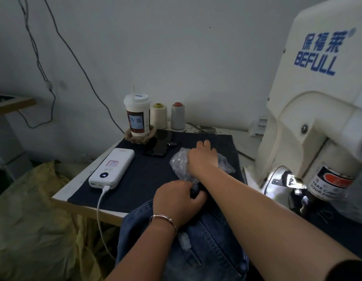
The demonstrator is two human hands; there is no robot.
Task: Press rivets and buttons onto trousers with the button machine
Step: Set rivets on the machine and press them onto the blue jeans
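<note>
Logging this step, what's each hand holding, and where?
Left hand grips the jeans at their top edge; right hand rests on the plastic bag, grip unclear.

Blue denim trousers point(206, 250); cream button machine point(318, 98), blue lettering.

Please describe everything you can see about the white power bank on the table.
The power bank is a white, flat, rounded block, plastic by its look. It lies flat on the dark cloth near the table's left edge, its long side running away from the camera. A small lit round display and a pinkish label show on top. A white cable is plugged into its near end and hangs down. No hand touches it.
</note>
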